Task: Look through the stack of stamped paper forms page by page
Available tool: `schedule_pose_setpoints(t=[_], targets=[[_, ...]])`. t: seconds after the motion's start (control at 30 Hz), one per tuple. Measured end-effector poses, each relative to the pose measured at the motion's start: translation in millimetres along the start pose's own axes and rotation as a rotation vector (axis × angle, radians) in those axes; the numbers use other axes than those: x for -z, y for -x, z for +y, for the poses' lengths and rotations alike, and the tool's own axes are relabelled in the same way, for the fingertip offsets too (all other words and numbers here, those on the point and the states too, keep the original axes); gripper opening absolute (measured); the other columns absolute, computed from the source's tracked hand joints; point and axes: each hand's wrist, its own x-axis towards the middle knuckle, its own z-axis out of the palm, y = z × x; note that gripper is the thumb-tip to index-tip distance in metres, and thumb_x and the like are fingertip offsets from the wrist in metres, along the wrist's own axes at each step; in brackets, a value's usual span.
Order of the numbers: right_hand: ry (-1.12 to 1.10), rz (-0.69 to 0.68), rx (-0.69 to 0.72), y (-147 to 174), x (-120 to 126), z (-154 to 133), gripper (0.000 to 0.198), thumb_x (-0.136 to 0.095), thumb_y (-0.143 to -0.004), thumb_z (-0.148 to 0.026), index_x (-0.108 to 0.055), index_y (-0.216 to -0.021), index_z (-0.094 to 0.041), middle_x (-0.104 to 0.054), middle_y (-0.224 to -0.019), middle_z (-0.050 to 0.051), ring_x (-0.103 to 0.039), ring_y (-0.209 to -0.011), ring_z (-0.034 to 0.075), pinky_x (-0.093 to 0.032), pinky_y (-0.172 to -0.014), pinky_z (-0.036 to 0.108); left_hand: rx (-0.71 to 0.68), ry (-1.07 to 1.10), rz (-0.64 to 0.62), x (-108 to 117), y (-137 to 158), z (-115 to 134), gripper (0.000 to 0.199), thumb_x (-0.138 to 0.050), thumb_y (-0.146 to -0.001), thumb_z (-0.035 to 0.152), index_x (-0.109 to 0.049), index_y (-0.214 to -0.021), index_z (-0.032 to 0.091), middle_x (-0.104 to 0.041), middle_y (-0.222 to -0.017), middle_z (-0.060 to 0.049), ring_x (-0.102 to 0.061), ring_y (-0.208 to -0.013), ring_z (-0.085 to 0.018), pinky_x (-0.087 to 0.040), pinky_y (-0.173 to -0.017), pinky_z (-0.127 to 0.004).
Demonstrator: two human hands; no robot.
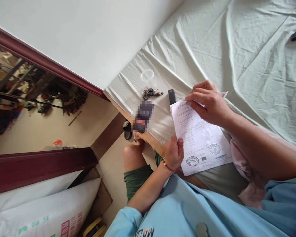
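A stack of printed papers with round and oval stamps lies tilted over the bed's edge, in front of my body. My left hand is closed on its left edge, thumb on top. Across the top edge reaches my right hand, its thumb and fingers pinching the sheets' upper part. A white corner of paper sticks out beyond that hand. Just past the stack's top left corner is a dark, narrow object, partly covered by the papers. How many sheets there are, I cannot tell.
On the pale bedsheet lie a bunch of keys, a clear round lid or dish and a blurred dark phone-like object. A black slipper is on the floor. White printed sacks stand at lower left.
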Motion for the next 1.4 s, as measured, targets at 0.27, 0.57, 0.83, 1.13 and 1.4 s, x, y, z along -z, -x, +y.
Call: schedule_pose_setpoints(t=[0.27,0.57,0.83,1.13,1.4], targets=[[0.044,0.073,0.039,-0.9,-1.1,2.3,0.03,-0.046,-0.11,-0.032,-0.075,-0.105,-0.025,-0.074,-0.096,0.009,-0.061,-0.124,0.034,-0.046,-0.105,0.058,-0.066,0.0,0.053,-1.3,1.5,0.1,0.039,-0.031,-0.114,0.049,-0.051,-0.093,0.024,-0.064,-0.069,-0.004,-0.062,-0.059,-0.022,-0.039,-0.058,-0.034],[0.098,0.04,-0.016,3.0,-16.1,11.6,0.032,-0.046,-0.103,-0.02,-0.071,-0.121,-0.03,-0.071,-0.116,0.01,-0.054,-0.133,0.037,-0.04,-0.111,0.063,-0.027,-0.01,0.026,-4.3,2.1,-0.6,0.04,-0.029,-0.114,0.049,-0.052,-0.091,0.025,-0.064,-0.067,-0.004,-0.061,-0.056,-0.021,-0.039,-0.056,-0.034],[0.113,-0.04,0.016,-5.9,-14.6,4.9,0.034,-0.048,-0.104,-0.022,-0.075,-0.121,-0.034,-0.076,-0.111,0.007,-0.051,-0.142,0.036,-0.035,-0.115,0.061,0.029,0.006,0.003,-4.2,3.6,-1.7,0.035,-0.031,-0.113,0.049,-0.045,-0.089,0.027,-0.057,-0.065,-0.001,-0.057,-0.055,-0.022,-0.037,-0.057,-0.035],[-0.03,-0.082,0.016,-15.1,-8.6,6.9,0.031,-0.052,-0.103,-0.031,-0.082,-0.111,-0.035,-0.075,-0.103,0.008,-0.056,-0.128,0.036,-0.04,-0.108,0.061,0.091,0.088,-0.012,-1.2,4.3,-1.2,0.037,-0.031,-0.113,0.054,-0.053,-0.107,0.024,-0.068,-0.081,-0.007,-0.066,-0.071,-0.025,-0.048,-0.067,-0.037],[-0.078,-0.021,0.045,-17.6,-12.4,14.2,0.028,-0.058,-0.103,-0.038,-0.085,-0.11,-0.038,-0.074,-0.099,0.007,-0.058,-0.117,0.032,-0.042,-0.107,0.06,0.167,0.258,0.012,0.1,0.8,1.2,0.049,-0.027,-0.112,0.065,-0.054,-0.105,0.024,-0.069,-0.086,-0.007,-0.067,-0.077,-0.023,-0.053,-0.074,-0.036]])
